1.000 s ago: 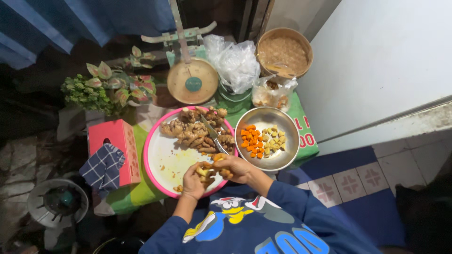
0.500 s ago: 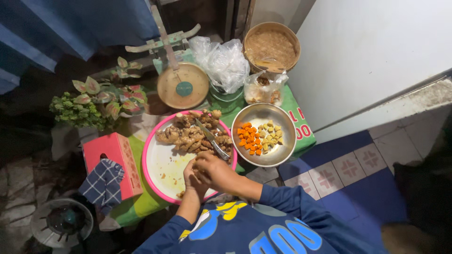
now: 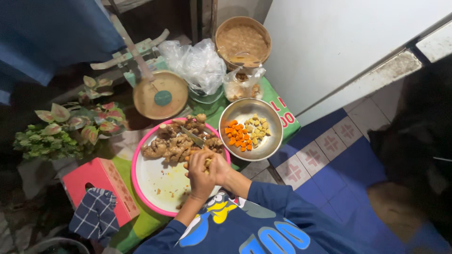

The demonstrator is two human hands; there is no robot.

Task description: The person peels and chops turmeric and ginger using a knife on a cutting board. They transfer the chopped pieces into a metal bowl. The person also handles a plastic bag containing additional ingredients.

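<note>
One knife (image 3: 193, 138) blade, pointing up-left.

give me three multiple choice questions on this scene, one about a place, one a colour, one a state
1. Where does the metal bowl stand?
A. right of the pink-rimmed plate
B. on the red box
C. under the plant

2. What colours are the cut pieces in the bowl?
A. green and white
B. orange and pale yellow
C. purple

3. How do the left hand and right hand stand?
A. far apart
B. resting in the bowl
C. together over the plate, holding a small piece

Answers: 1 A, the bowl sits beside the plate's right rim. 2 B, orange and yellowish cubes show. 3 C, both hands meet above the plate.
</note>
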